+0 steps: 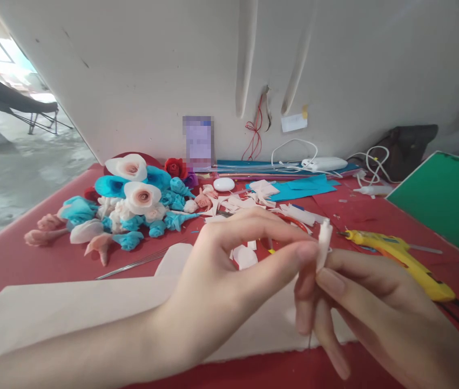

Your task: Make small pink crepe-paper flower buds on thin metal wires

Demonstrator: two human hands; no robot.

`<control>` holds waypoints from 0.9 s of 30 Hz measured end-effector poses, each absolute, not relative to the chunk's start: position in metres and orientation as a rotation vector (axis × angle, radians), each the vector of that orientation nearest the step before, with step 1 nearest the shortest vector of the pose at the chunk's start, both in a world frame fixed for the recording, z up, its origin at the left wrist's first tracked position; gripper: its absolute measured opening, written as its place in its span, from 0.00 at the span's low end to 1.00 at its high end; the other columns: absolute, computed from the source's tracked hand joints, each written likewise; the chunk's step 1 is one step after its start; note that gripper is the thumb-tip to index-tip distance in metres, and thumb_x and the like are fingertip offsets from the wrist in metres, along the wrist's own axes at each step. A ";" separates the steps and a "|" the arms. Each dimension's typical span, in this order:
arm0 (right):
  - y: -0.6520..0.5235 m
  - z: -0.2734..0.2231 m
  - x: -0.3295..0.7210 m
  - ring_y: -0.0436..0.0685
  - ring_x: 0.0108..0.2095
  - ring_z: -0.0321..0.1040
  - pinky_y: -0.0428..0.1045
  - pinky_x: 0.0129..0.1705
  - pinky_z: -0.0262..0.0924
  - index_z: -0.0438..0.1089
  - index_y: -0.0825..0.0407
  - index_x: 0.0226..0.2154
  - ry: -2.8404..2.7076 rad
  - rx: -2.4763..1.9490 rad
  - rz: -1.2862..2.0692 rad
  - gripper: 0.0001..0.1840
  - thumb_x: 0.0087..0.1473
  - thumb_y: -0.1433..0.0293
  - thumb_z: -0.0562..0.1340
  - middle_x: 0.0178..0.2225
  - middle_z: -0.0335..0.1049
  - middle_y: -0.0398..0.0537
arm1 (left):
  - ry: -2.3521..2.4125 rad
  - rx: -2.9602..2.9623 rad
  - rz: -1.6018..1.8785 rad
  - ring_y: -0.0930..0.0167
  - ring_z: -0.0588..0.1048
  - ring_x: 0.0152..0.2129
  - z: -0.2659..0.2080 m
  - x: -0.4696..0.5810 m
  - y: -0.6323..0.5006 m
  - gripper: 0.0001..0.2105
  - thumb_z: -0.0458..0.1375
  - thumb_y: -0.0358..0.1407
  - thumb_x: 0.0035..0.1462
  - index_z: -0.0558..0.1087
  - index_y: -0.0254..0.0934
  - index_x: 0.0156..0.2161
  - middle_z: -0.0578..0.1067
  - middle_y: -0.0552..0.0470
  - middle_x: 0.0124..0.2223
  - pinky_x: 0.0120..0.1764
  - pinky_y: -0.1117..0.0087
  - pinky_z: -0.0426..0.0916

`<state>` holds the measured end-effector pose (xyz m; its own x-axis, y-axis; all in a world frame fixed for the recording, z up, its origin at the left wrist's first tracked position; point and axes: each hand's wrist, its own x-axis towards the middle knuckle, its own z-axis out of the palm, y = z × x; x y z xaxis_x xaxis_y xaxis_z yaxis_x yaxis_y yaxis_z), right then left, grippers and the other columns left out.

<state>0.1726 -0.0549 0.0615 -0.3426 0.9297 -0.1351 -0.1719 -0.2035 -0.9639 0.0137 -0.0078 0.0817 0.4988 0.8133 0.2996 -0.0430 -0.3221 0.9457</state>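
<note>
Your left hand and right hand pinch a pale paper roll. A glue gun lies at its three o'clock, crafted flowers at nine.

- One head-worn camera, facing forward and down over a red-covered table to a pale upright panel.
- Left hand and right hand close, filling the lower foreground.
- Its far-left edge takes in a distant dark chair.

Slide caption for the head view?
Left hand and right hand pinch a small pale roll above a red table, flowers to the left, yellow glue gun to the right.
</note>
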 end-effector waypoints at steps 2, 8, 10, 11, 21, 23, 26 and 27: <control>-0.056 0.061 0.173 0.41 0.14 0.62 0.38 0.19 0.53 0.70 0.51 0.28 -1.210 -1.015 1.655 0.13 0.55 0.60 0.58 0.24 0.71 0.43 | 0.683 1.659 1.014 0.77 0.70 0.23 0.083 0.015 -0.009 0.05 0.59 0.33 0.52 0.74 0.36 0.27 0.74 0.57 0.26 0.30 0.74 0.66; -0.058 0.069 0.166 0.44 0.11 0.60 0.39 0.17 0.53 0.70 0.52 0.20 -1.188 -1.241 1.549 0.20 0.47 0.52 0.62 0.12 0.62 0.40 | 0.685 1.650 1.058 0.75 0.71 0.25 0.082 0.016 -0.008 0.03 0.63 0.32 0.47 0.75 0.35 0.25 0.74 0.55 0.27 0.32 0.74 0.66; -0.058 0.068 0.167 0.45 0.11 0.60 0.40 0.17 0.53 0.70 0.52 0.19 -1.189 -1.299 1.501 0.21 0.45 0.51 0.62 0.10 0.61 0.40 | 0.689 1.664 1.064 0.75 0.71 0.25 0.081 0.015 -0.007 0.03 0.63 0.32 0.47 0.76 0.35 0.26 0.74 0.55 0.26 0.31 0.74 0.66; -0.058 0.067 0.168 0.46 0.12 0.61 0.40 0.17 0.53 0.71 0.52 0.20 -1.214 -1.300 1.494 0.21 0.46 0.51 0.62 0.10 0.61 0.41 | 0.695 1.671 1.063 0.75 0.71 0.25 0.082 0.015 -0.007 0.03 0.63 0.32 0.48 0.76 0.35 0.26 0.74 0.55 0.27 0.30 0.74 0.66; -0.060 0.072 0.164 0.44 0.11 0.58 0.40 0.18 0.51 0.70 0.52 0.19 -1.137 -1.365 1.414 0.20 0.45 0.53 0.63 0.09 0.61 0.40 | 0.705 1.724 1.069 0.76 0.72 0.24 0.084 0.016 -0.006 0.06 0.60 0.31 0.51 0.75 0.34 0.25 0.76 0.55 0.28 0.30 0.74 0.65; -0.060 0.071 0.165 0.45 0.11 0.58 0.41 0.17 0.51 0.71 0.52 0.19 -1.169 -1.384 1.386 0.20 0.45 0.52 0.62 0.09 0.61 0.41 | 0.716 1.741 1.076 0.76 0.72 0.25 0.084 0.016 -0.007 0.06 0.59 0.31 0.52 0.75 0.35 0.24 0.76 0.56 0.26 0.31 0.74 0.65; -0.060 0.065 0.172 0.48 0.11 0.60 0.42 0.17 0.53 0.72 0.52 0.21 -1.280 -1.352 1.348 0.21 0.49 0.51 0.60 0.10 0.63 0.44 | 0.720 1.773 1.092 0.76 0.72 0.25 0.084 0.016 -0.007 0.06 0.59 0.31 0.52 0.74 0.36 0.24 0.75 0.57 0.25 0.31 0.75 0.65; -0.060 0.063 0.174 0.48 0.11 0.61 0.42 0.18 0.54 0.73 0.52 0.22 -1.311 -1.335 1.340 0.21 0.50 0.52 0.59 0.10 0.64 0.44 | 0.721 1.783 1.084 0.76 0.72 0.25 0.084 0.016 -0.007 0.07 0.59 0.31 0.52 0.74 0.36 0.24 0.75 0.57 0.25 0.31 0.76 0.65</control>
